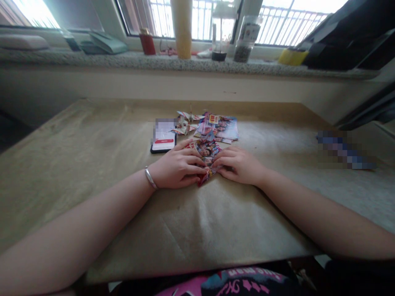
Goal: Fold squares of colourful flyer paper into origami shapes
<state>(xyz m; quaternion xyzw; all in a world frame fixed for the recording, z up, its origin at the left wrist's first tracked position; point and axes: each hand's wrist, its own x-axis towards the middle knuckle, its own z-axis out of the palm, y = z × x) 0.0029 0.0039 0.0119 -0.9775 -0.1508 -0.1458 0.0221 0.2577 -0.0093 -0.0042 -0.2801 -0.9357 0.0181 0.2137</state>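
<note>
A small sheet of printed, colourful paper point(207, 153), folded to a pointed shape, lies on the table between my hands. My left hand point(180, 164), with a silver bangle point(150, 178) at the wrist, holds its left side, fingers laid across the print and thumb near the lower tip. At the right edge, my right hand point(239, 164) grips the same paper between bent fingers and thumb. Just beyond are two folded paper cranes point(186, 128) and a stack of printed leaflets point(225, 128). Part of the folded paper is hidden under my fingers.
A phone point(163, 139) with a lit screen lies left of the cranes. Far right on the table point(129, 238) is a blurred-out flat item point(345, 151). Along the granite windowsill point(117, 61) stand a red bottle point(147, 41), a tall yellowish cylinder point(182, 28) and clear containers point(245, 39).
</note>
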